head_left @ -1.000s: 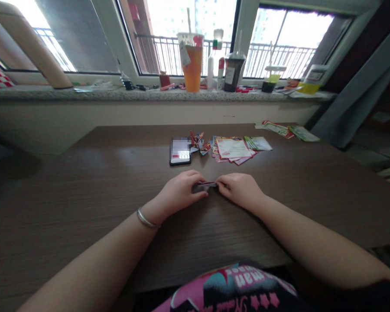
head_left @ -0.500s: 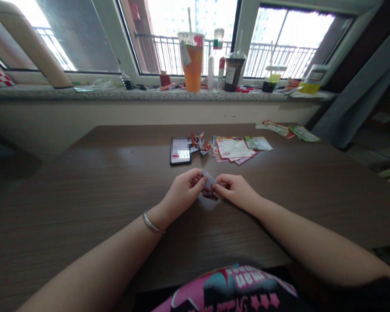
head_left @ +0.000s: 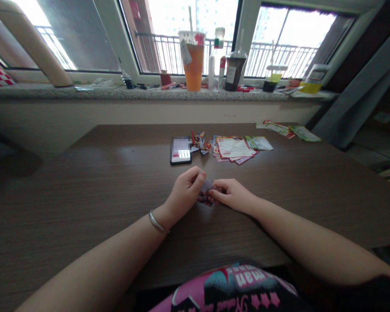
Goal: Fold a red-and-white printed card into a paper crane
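Observation:
Between my hands, just above the table (head_left: pixel 117 208), is a small folded piece of printed paper (head_left: pixel 206 186), pale grey-violet on top with a dark red pattern below. My left hand (head_left: pixel 184 189) is closed around its left side, thumb on top. At its right edge, my right hand (head_left: pixel 233 194) pinches the paper between thumb and fingers. Part of the paper is hidden behind the fingers. Beyond my left hand lies a phone (head_left: pixel 181 151) with a lit screen. Beside the phone sits a cluster of colourful folded paper pieces (head_left: pixel 200 143).
A loose pile of red-edged leaflets (head_left: pixel 234 148) lies behind my right hand, with a green-white leaflet (head_left: pixel 261 143) beside it. More leaflets (head_left: pixel 277 128) are at the far right. Drink cups, including a tall orange one (head_left: pixel 193 65), stand on the windowsill (head_left: pixel 143 94).
My left hand has turned and closed further over the paper. The paper has shifted slightly left and toward me, and my right hand has moved slightly toward me with it.

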`<action>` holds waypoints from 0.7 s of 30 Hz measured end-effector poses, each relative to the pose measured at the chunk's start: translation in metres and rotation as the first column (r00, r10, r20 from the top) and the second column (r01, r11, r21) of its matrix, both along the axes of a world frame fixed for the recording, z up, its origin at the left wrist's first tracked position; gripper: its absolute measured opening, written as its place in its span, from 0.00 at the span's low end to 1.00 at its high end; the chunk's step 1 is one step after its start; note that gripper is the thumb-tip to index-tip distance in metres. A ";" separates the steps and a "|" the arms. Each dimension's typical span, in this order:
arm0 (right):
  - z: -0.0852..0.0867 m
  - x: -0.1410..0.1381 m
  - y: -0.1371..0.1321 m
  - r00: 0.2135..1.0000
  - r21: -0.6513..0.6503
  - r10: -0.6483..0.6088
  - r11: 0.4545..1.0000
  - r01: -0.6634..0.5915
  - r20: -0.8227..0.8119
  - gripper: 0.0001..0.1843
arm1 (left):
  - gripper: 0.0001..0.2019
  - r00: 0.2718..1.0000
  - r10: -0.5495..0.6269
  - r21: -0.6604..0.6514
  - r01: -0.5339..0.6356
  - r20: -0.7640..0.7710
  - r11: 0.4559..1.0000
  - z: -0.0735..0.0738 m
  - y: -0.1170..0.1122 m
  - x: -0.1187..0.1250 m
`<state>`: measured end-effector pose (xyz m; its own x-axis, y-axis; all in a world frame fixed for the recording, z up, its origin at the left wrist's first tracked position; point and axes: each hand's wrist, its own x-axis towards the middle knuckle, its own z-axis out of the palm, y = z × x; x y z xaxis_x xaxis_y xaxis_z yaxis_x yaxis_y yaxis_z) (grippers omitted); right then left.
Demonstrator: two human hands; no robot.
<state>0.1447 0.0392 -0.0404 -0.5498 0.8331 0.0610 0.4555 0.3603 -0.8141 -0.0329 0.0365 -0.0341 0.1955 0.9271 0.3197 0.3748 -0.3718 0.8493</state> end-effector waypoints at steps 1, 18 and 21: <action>0.000 0.000 0.001 0.999 -0.016 0.041 0.999 -0.041 -0.013 0.13 | 0.16 1.000 0.021 0.008 -0.021 0.005 1.000 0.000 0.000 0.000; 0.006 0.008 0.001 0.972 0.020 -0.108 0.993 0.114 -0.208 0.17 | 0.18 0.965 -0.261 -0.211 0.252 -0.015 0.944 -0.007 0.006 -0.003; 0.001 0.009 0.003 0.967 -0.055 -0.081 0.996 0.069 -0.242 0.20 | 0.17 0.962 -0.272 -0.234 0.267 0.013 0.935 -0.001 0.003 0.000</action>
